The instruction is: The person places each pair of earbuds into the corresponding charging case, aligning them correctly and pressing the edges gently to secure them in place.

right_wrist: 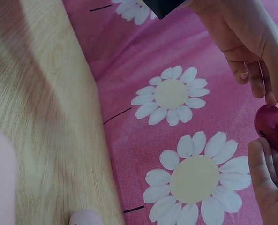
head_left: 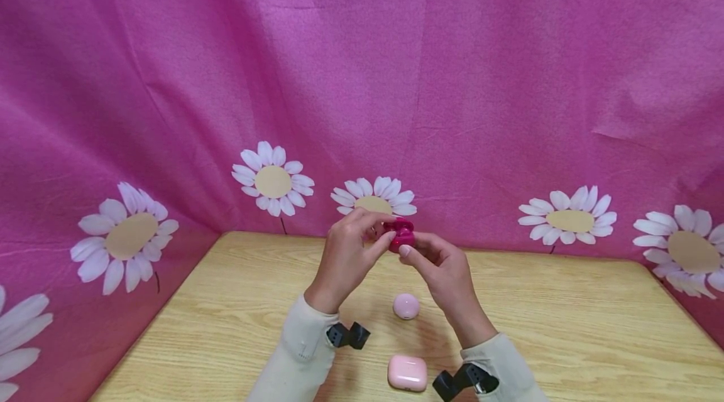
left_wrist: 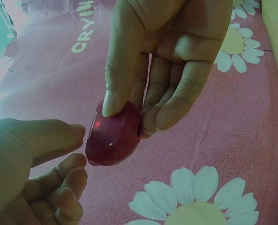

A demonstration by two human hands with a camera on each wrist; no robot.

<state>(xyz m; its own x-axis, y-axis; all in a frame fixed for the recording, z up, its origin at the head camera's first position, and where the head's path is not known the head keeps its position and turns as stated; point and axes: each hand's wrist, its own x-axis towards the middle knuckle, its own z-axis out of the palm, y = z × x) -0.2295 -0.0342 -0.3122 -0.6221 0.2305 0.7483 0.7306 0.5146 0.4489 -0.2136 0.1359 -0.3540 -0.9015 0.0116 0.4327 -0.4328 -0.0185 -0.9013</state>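
Note:
A glossy dark-pink earbud case (head_left: 403, 240) stands with its lid raised, held up above the far part of the table. My right hand (head_left: 449, 270) grips it, thumb on the near face and fingers behind, as the left wrist view also shows on the case (left_wrist: 113, 136). From the left my left hand (head_left: 347, 251) reaches in, thumb and index finger pinching at the case's left side by the opening. Whether an earbud is between those fingertips is hidden. In the right wrist view the case (right_wrist: 268, 123) lies partly behind the right thumb.
On the wooden table (head_left: 254, 314) below my hands sit a light-pink round case (head_left: 406, 306) and, nearer me, a light-pink rounded rectangular case (head_left: 407, 372). A magenta cloth (head_left: 475, 94) with white daisies hangs behind the table and along its sides. Black wrist cameras sit on both sleeves.

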